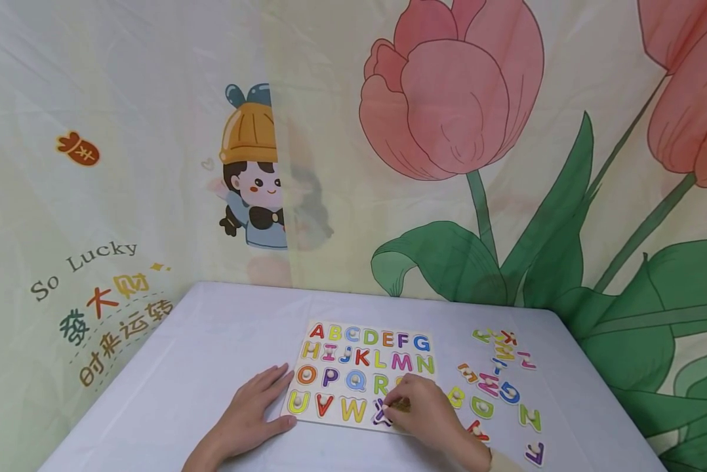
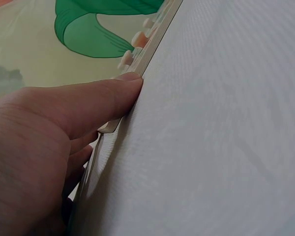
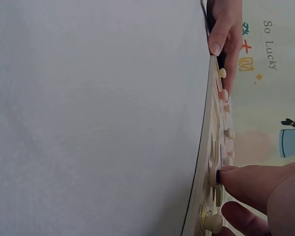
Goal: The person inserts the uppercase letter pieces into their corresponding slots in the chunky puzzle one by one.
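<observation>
A wooden alphabet puzzle board (image 1: 330, 425) lies on the table, with colourful knobbed letters in rows. At its left edge my left hand (image 1: 248, 414) rests with fingers extended; in the left wrist view the thumb (image 2: 105, 101) touches the board's side. My right hand (image 1: 427, 413) is over the lower right corner, its curled fingers pinching the purple letter X piece (image 1: 380, 413) by its pale knob. In the right wrist view the thumb (image 3: 250, 183) presses by a knob (image 3: 212, 178). The right hand hides the letters beneath it, and S is partly covered.
Loose letter pieces lie scattered right of the board, including a green D (image 1: 481, 408), a green N (image 1: 530, 417), a blue G (image 1: 509, 393) and a purple F (image 1: 534, 453). Some overlap in a pile. A printed curtain (image 1: 330, 196) hangs behind the white table (image 1: 212, 328).
</observation>
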### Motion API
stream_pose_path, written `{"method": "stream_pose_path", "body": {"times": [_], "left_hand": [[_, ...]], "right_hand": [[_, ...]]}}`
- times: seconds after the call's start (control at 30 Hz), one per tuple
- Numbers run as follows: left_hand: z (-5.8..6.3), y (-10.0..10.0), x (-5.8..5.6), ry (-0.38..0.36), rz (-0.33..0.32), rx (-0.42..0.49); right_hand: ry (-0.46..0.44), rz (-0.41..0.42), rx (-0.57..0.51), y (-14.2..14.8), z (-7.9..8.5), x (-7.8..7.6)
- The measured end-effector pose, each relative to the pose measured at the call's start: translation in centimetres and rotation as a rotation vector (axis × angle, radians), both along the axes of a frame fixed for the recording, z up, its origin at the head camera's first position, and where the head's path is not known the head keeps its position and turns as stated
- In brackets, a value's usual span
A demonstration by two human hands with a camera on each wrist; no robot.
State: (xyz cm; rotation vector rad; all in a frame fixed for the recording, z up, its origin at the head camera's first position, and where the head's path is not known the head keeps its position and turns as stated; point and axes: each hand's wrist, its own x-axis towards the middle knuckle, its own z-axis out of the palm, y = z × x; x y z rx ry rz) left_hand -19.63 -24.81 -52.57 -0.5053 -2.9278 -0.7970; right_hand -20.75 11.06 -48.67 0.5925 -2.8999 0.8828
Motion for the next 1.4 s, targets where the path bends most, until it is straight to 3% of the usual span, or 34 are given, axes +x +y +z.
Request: {"method": "stream_pose_path", "body": {"times": [0.73, 0.87, 1.07, 1.17, 1.4], "left_hand": [[-0.1, 0.1, 0.1, 0.028, -0.01, 0.004], [0.0, 0.2, 0.2, 0.034, -0.014, 0.006], [0.0, 0.1, 0.1, 0.038, -0.015, 0.0], [-0.1, 0.0, 0.1, 0.022, -0.01, -0.002], [-0.1, 0.0, 0.0, 0.013, -0.007, -0.007]], "right_hand": [[-0.064, 0.043, -0.025, 0.1, -0.2, 0.0], [-0.052, 0.058, -0.019, 1.9, 0.8, -0.6], [-0.05, 0.11, -0.017, 7.8, 2.9, -2.7], [-0.039, 0.065, 0.014, 10.4, 3.2, -3.4], [-0.048, -0.183, 0.098, 11.9, 2.2, -2.6]]}}
